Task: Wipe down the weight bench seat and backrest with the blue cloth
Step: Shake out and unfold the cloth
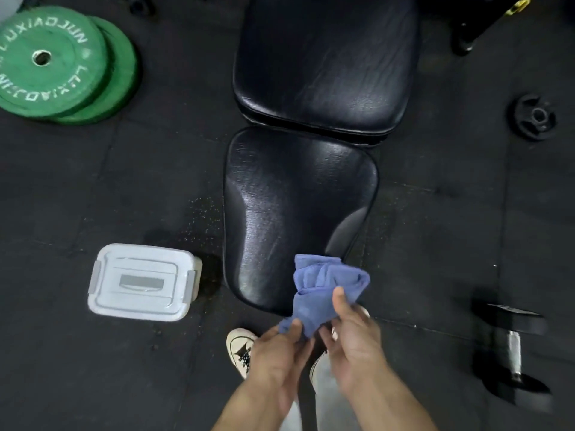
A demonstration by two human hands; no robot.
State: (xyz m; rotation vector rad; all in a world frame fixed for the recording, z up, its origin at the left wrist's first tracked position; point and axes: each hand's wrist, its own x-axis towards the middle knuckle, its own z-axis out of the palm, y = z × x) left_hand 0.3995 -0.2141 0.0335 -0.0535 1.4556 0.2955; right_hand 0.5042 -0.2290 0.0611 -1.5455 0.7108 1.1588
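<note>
Holding the blue cloth [323, 290] bunched over the seat's [289, 206] near edge.
My left hand [280, 353] pinches its lower corner, my right hand [351, 334] grips the bundle, thumb on top — backrest [323, 63] beyond; grey lidded box [141, 281] and green plates [62, 63] on the floor, left.

Two green weight plates [59, 62], stacked and overlapping; one small black plate [533, 116]; one dumbbell [513, 353]; one lidded grey box [141, 281]; two bench pads (seat [280, 206] and backrest [326, 63]); one blue cloth [323, 290]; two hands; one white shoe [239, 349] plainly visible.
</note>
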